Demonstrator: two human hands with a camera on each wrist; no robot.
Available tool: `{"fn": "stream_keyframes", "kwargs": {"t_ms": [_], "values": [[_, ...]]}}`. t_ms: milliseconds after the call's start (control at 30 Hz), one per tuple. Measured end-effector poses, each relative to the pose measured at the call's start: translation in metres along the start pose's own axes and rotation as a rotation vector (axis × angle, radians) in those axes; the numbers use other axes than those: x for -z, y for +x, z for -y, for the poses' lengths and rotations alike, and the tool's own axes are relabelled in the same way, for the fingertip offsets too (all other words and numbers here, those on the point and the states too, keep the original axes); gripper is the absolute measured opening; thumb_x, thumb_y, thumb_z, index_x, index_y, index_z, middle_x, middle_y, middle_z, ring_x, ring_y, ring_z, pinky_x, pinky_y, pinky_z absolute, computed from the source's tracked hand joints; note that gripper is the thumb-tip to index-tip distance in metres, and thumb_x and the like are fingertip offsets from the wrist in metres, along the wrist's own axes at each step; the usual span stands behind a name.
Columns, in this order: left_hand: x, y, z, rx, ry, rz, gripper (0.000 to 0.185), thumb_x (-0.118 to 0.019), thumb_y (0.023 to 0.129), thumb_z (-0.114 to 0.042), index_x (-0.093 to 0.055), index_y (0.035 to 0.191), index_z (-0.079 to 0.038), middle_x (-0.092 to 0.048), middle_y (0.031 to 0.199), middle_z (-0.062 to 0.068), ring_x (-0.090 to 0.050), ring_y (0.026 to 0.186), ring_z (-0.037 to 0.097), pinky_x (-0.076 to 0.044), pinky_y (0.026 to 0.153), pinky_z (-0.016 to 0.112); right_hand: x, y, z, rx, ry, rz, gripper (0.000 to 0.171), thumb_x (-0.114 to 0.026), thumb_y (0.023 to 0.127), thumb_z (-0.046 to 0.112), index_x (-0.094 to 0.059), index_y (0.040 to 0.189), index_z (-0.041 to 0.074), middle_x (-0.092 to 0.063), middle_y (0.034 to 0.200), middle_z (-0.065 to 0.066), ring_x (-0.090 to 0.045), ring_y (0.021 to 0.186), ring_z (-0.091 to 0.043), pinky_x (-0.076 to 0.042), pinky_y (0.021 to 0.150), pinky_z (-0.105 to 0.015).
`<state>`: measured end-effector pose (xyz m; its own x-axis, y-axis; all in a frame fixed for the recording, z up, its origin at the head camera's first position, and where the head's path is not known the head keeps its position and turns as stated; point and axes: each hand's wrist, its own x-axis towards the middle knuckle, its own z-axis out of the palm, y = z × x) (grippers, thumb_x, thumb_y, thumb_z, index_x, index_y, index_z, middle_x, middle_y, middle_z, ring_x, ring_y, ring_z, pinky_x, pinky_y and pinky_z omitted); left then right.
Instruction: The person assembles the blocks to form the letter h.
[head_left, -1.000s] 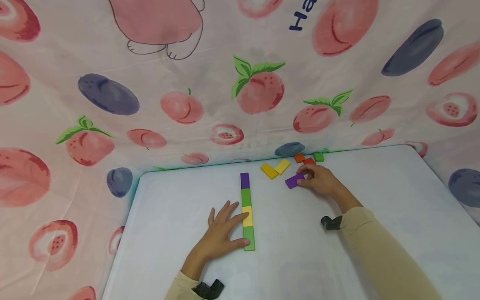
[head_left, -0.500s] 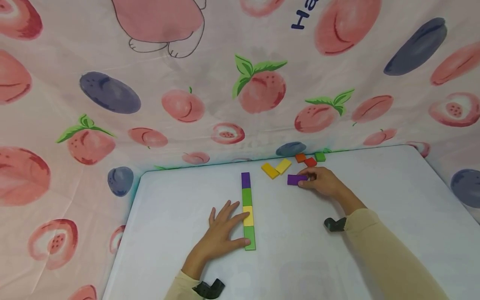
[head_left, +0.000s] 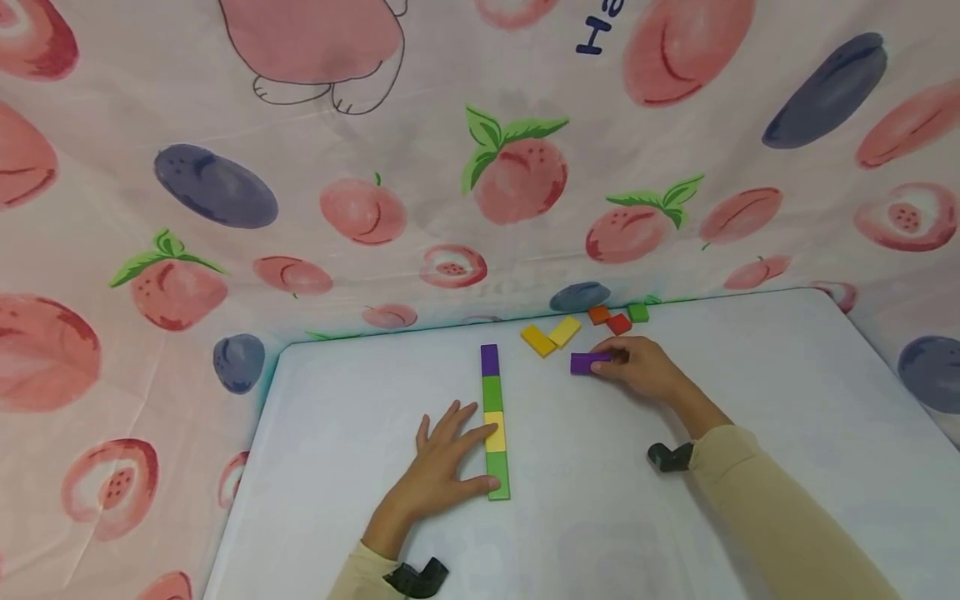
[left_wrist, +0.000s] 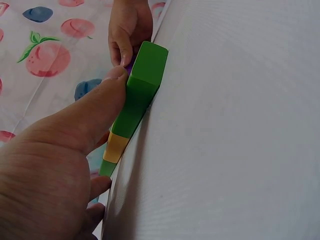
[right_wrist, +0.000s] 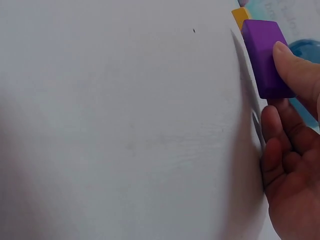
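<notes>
A straight row of blocks lies on the white table: a purple block [head_left: 489, 360] at the far end, a green block [head_left: 492, 394], a yellow block [head_left: 497, 442] and a second green block [head_left: 498, 467] nearest me. My left hand [head_left: 438, 467] spreads along the row's left side, index fingertip on the yellow block and thumb on the near green one. To the right of the row, my right hand [head_left: 641, 367] pinches another purple block [right_wrist: 262, 55] between thumb and fingers. In the right wrist view the thumb lies on its broad face, and its end points left in the head view.
Beyond the right hand lie an amber block [head_left: 537, 341], a yellow block [head_left: 565, 332], an orange block [head_left: 598, 315], a red block [head_left: 618, 324] and a small green block [head_left: 637, 312]. A fruit-print cloth [head_left: 420, 167] rises behind the table's back edge.
The purple block in my right hand has turned from slanted to nearly level. That hand has shifted slightly toward me, uncovering the red block. The left hand and the row stay put.
</notes>
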<state>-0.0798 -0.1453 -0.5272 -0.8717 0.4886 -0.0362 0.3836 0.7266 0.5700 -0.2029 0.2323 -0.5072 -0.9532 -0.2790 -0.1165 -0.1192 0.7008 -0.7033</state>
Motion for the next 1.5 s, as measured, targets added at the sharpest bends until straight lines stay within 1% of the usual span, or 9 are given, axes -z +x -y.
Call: {"fn": "stream_keyframes", "kwargs": {"t_ms": [267, 467, 633, 733, 833, 967, 1033, 1333, 1500], "values": [[0.001, -0.001, -0.001, -0.001, -0.012, -0.008, 0.075, -0.072, 0.086, -0.062, -0.049, 0.152, -0.033, -0.024, 0.17, 0.003, -0.008, 0.161, 0.03, 0.006, 0.12, 0.069, -0.003, -0.005, 0.008, -0.003, 0.021, -0.004, 0.027, -0.076, 0.093, 0.028, -0.073, 0.115, 0.013, -0.073, 0.104, -0.005, -0.063, 0.096, -0.023, -0.051, 0.086, -0.035], [0.001, -0.001, -0.001, 0.002, -0.02, -0.011, 0.074, -0.072, 0.086, -0.062, -0.05, 0.151, -0.033, -0.025, 0.17, 0.003, -0.009, 0.16, 0.03, 0.005, 0.12, 0.069, -0.005, -0.009, 0.012, -0.049, 0.1, 0.027, 0.03, -0.075, 0.094, 0.028, -0.07, 0.117, 0.01, -0.073, 0.108, -0.007, -0.066, 0.102, -0.023, -0.055, 0.094, -0.042], [0.001, -0.002, -0.002, 0.004, -0.022, -0.013, 0.074, -0.073, 0.086, -0.061, -0.05, 0.151, -0.033, -0.026, 0.17, 0.004, -0.009, 0.16, 0.03, 0.005, 0.12, 0.069, -0.005, -0.012, 0.015, -0.1, 0.173, 0.054, 0.034, -0.075, 0.094, 0.029, -0.067, 0.119, 0.008, -0.071, 0.111, -0.009, -0.065, 0.104, -0.024, -0.055, 0.093, -0.037], [0.001, -0.002, -0.003, 0.0, -0.026, -0.018, 0.074, -0.073, 0.086, -0.061, -0.05, 0.151, -0.033, -0.026, 0.17, 0.004, -0.009, 0.16, 0.031, 0.005, 0.12, 0.07, -0.005, -0.014, 0.015, -0.105, 0.213, 0.062, 0.038, -0.074, 0.095, 0.029, -0.064, 0.124, 0.008, -0.07, 0.114, -0.011, -0.065, 0.106, -0.024, -0.055, 0.091, -0.033], [0.001, -0.002, -0.003, -0.007, -0.029, -0.022, 0.074, -0.073, 0.086, -0.06, -0.051, 0.151, -0.032, -0.027, 0.169, 0.006, -0.01, 0.16, 0.032, 0.004, 0.119, 0.071, -0.004, -0.016, 0.016, -0.101, 0.243, 0.071, 0.046, -0.073, 0.095, 0.028, -0.059, 0.135, 0.011, -0.069, 0.115, -0.012, -0.065, 0.106, -0.024, -0.055, 0.089, -0.029], [0.002, -0.001, -0.003, -0.007, -0.031, -0.02, 0.074, -0.073, 0.086, -0.061, -0.051, 0.151, -0.032, -0.027, 0.169, 0.005, -0.01, 0.16, 0.031, 0.004, 0.119, 0.071, -0.003, -0.019, 0.016, -0.074, 0.316, 0.109, 0.059, -0.073, 0.096, 0.026, -0.049, 0.15, 0.016, -0.064, 0.117, -0.016, -0.067, 0.102, -0.025, -0.058, 0.087, -0.027], [0.001, -0.001, -0.003, -0.002, -0.031, -0.018, 0.074, -0.073, 0.086, -0.061, -0.051, 0.151, -0.033, -0.026, 0.17, 0.004, -0.009, 0.16, 0.03, 0.005, 0.119, 0.07, -0.002, -0.02, 0.017, -0.063, 0.349, 0.132, 0.062, -0.073, 0.096, 0.024, -0.047, 0.152, 0.017, -0.061, 0.117, -0.017, -0.067, 0.1, -0.025, -0.059, 0.087, -0.028], [0.0, 0.0, -0.003, 0.005, -0.023, -0.025, 0.073, -0.073, 0.086, -0.061, -0.052, 0.15, -0.033, -0.028, 0.169, 0.003, -0.01, 0.16, 0.03, 0.004, 0.12, 0.07, -0.005, -0.025, 0.023, -0.095, 0.461, 0.182, 0.051, -0.073, 0.095, 0.021, -0.052, 0.141, 0.015, -0.058, 0.115, -0.019, -0.068, 0.098, -0.027, -0.062, 0.084, -0.034], [0.001, 0.0, -0.004, 0.008, -0.028, -0.024, 0.073, -0.073, 0.086, -0.06, -0.052, 0.15, -0.033, -0.028, 0.169, 0.003, -0.01, 0.16, 0.03, 0.004, 0.12, 0.07, -0.007, -0.027, 0.026, -0.114, 0.475, 0.206, 0.048, -0.074, 0.095, 0.023, -0.051, 0.136, 0.012, -0.064, 0.104, -0.017, -0.069, 0.092, -0.027, -0.063, 0.082, -0.035]]}}
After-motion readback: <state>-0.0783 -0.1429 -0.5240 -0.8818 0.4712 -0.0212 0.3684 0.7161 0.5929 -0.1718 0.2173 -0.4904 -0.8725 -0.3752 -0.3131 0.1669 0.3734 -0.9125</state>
